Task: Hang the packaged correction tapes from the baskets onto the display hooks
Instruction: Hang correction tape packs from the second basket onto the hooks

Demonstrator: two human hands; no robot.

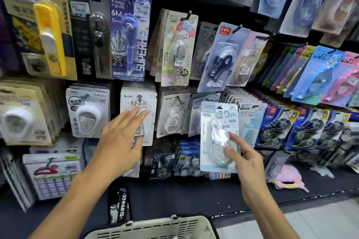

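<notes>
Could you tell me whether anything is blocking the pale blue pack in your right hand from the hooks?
The right hand holds the pale blue pack before crowded hooks; hanging packs directly behind it cover their hook. The left hand reaches toward white packs further left.

Stationery shop: display wall (194, 2) dense with hooked, price-stickered correction tape packs (174, 48); shopping basket (155, 227) below.

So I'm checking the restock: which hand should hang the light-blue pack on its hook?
The right hand: it already pinches the light-blue correction tape pack, held upright before the hanging packs. The left hand is open, holds nothing, and reaches toward the white BoBo packs farther left.
</notes>
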